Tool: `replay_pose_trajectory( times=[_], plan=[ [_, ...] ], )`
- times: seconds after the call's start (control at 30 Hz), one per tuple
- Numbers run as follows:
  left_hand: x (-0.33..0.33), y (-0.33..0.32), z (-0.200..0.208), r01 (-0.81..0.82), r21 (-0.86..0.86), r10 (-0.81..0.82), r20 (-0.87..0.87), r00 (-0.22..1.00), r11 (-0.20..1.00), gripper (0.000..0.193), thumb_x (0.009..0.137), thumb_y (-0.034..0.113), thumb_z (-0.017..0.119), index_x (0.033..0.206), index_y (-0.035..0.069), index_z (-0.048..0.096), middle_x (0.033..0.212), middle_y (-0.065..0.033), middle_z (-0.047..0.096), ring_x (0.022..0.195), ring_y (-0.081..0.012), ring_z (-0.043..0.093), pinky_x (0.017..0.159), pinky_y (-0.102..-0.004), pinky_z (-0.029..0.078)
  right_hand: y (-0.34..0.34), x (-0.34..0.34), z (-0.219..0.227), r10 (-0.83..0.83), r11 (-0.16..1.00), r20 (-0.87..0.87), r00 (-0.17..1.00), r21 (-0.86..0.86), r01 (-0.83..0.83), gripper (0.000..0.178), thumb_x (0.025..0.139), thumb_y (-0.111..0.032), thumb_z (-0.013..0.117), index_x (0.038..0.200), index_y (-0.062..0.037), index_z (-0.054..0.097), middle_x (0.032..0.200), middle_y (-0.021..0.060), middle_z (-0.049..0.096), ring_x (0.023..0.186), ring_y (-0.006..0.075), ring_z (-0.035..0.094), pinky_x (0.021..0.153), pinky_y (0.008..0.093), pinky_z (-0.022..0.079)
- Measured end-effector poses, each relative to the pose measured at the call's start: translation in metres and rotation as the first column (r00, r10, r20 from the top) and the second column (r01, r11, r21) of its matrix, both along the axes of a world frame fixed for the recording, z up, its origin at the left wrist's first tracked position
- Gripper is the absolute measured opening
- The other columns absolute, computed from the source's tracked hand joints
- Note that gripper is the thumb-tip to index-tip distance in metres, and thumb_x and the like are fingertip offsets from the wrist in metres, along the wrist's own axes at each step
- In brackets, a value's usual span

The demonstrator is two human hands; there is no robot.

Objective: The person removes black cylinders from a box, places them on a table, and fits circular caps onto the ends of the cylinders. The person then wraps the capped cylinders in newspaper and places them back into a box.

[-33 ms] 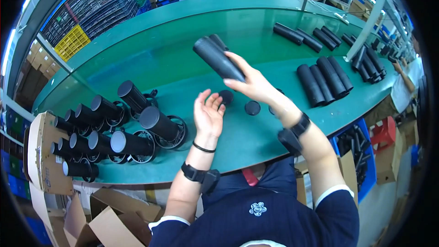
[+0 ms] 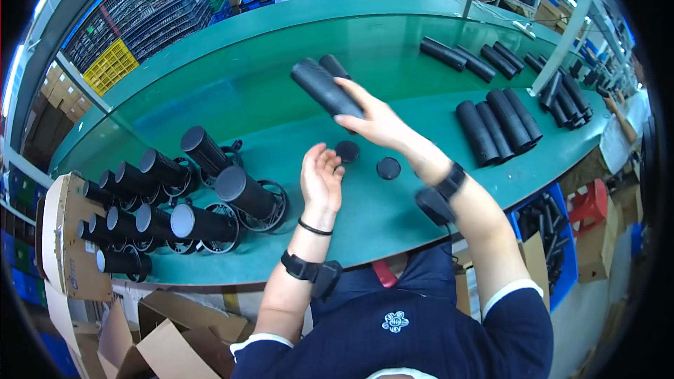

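Black and matte, a cylindrical tube (image 2: 319,84) is shifting slightly leftward beyond the round cap (image 2: 347,151), the right hand (image 2: 375,123) gripping it with wrapped fingers; left of that cap, the left hand (image 2: 321,179) is curling empty, half-open fingers.

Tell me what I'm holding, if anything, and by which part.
Your right hand holds a black tube by the end nearer you; your left hand holds nothing.

Yellow crate (image 2: 111,66) near dark crates (image 2: 156,17); red stool (image 2: 588,203) at right.
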State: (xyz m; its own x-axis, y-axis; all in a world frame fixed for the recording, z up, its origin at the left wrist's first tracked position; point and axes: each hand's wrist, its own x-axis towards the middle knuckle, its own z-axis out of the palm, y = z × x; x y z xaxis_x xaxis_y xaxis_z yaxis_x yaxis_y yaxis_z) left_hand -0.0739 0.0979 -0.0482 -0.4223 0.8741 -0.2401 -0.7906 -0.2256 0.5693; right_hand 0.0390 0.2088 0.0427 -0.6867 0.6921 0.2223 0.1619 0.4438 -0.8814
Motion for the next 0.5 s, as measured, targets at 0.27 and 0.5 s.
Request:
replay_pose_trajectory(
  times=[0.27,0.5],
  plan=[
    [0.006,0.001,-0.015,-0.225,0.018,0.219,-0.311,0.925,0.974,0.012,0.094,0.009,0.048,0.106,0.01,0.049,0.08,-0.0003,0.055,0.063,-0.0083,0.049,0.05,-0.0226,0.038,0.069,-0.163,-0.07,-0.247,0.914,0.272,0.93,0.384,0.131,0.065,0.084,-0.027,0.065,0.139,-0.0148,0.033,0.103,0.0329,0.056,0.09,0.0471,0.061,0.08,0.0501,0.051],
    [-0.004,-0.002,0.0,-0.3,-0.052,0.28,-0.233,0.931,0.953,0.027,0.091,0.006,0.048,0.117,0.009,0.039,0.091,-0.0047,0.049,0.066,-0.0104,0.047,0.052,-0.0237,0.038,0.072,-0.147,-0.066,-0.313,0.832,0.397,0.863,0.553,0.048,0.058,0.086,-0.044,0.063,0.134,-0.0141,0.046,0.114,0.022,0.058,0.104,0.0418,0.056,0.087,0.0502,0.048]
  ],
)
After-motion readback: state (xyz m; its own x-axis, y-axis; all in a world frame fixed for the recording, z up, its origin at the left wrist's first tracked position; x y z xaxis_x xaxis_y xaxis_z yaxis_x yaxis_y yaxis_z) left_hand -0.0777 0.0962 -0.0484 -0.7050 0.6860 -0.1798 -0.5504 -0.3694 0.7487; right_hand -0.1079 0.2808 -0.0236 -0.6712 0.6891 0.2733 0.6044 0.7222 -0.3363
